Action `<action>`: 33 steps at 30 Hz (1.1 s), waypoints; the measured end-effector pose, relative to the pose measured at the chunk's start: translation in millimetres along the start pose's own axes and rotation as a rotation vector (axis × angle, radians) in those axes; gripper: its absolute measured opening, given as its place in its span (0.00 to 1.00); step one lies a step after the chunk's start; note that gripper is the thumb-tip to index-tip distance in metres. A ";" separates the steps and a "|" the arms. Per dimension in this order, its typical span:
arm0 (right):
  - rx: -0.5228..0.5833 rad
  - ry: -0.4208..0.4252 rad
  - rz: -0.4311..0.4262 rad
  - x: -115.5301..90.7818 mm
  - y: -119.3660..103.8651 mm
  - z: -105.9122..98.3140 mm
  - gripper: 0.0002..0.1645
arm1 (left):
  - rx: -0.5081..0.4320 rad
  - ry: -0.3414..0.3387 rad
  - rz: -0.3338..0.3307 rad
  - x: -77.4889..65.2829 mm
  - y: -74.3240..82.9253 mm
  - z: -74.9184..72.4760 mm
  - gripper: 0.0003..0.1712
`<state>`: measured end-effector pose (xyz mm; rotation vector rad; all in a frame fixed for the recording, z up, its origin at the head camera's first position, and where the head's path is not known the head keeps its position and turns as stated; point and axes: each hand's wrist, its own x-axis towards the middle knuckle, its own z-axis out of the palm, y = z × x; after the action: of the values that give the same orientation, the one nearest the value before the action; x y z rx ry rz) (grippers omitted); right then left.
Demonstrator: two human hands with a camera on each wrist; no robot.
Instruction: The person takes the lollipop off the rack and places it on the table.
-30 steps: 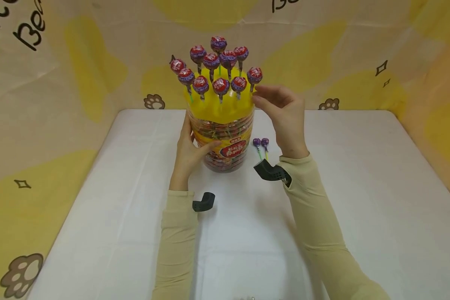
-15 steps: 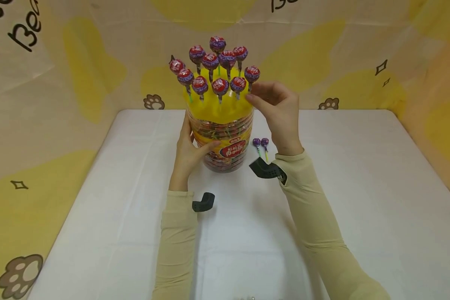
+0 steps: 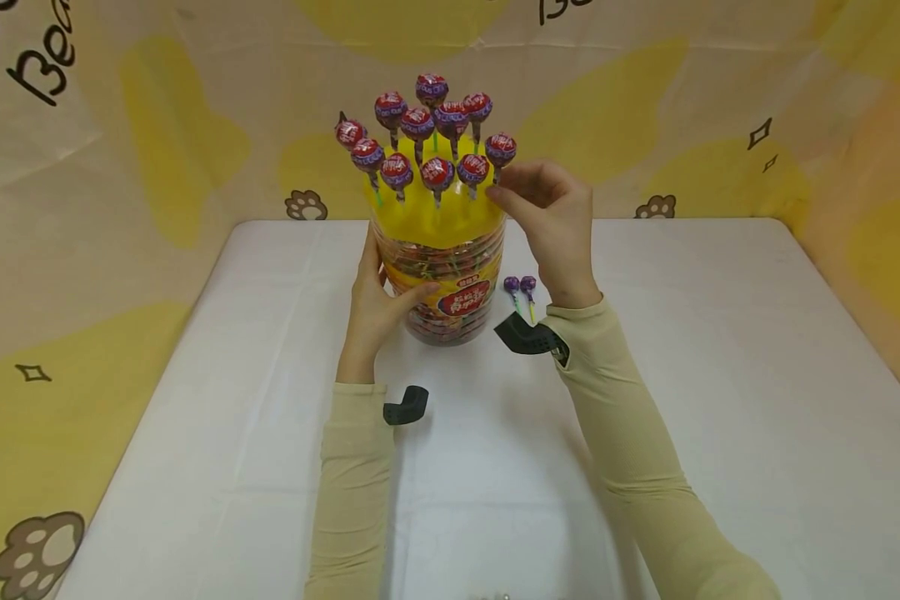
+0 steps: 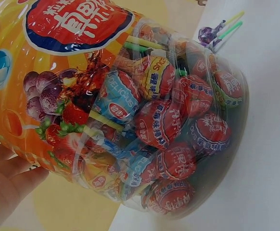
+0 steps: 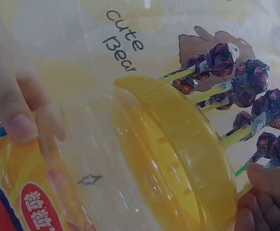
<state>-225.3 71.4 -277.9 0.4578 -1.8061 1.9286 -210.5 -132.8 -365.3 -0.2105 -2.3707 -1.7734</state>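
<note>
A clear plastic jar (image 3: 444, 329) of wrapped lollipops stands on the table, with a printed label and a yellow lid (image 3: 435, 221). Several red-and-purple lollipops rise upright from holes in that lid. My left hand (image 3: 371, 304) grips the jar's left side, thumb across the label. At the lid's right edge, my right hand (image 3: 555, 221) pinches the stick of a lollipop (image 3: 501, 148) between thumb and fingers. The right wrist view shows the right thumb (image 5: 272, 183) against that stick; the stick's lower end is hard to see. In the left wrist view, several lollipops (image 4: 161, 122) fill the jar's bottom.
Two purple lollipops (image 3: 520, 286) with green and yellow sticks lie on the white table (image 3: 682, 375), right of the jar and below the right hand. A yellow-patterned cloth (image 3: 607, 92) hangs behind and at the sides.
My right hand has shifted a little to the left with its lollipop, closer to the lid. The left hand keeps its hold on the jar.
</note>
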 end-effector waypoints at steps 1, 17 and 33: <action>0.001 -0.001 -0.002 0.0 -0.1 0.1 0.06 | 0.001 0.000 -0.001 -0.1 0.4 -0.1 0.57; 0.009 0.021 0.001 1.8 -2.6 -0.2 0.07 | 0.014 0.001 -0.015 -0.5 0.4 0.2 0.59; 0.107 -0.019 0.002 3.5 -6.7 -0.5 0.06 | 0.012 0.003 -0.023 -0.3 0.4 -0.1 0.58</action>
<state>-224.6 72.5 -270.4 0.5117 -1.7217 2.0363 -210.1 -132.8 -365.0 -0.1792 -2.3903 -1.7679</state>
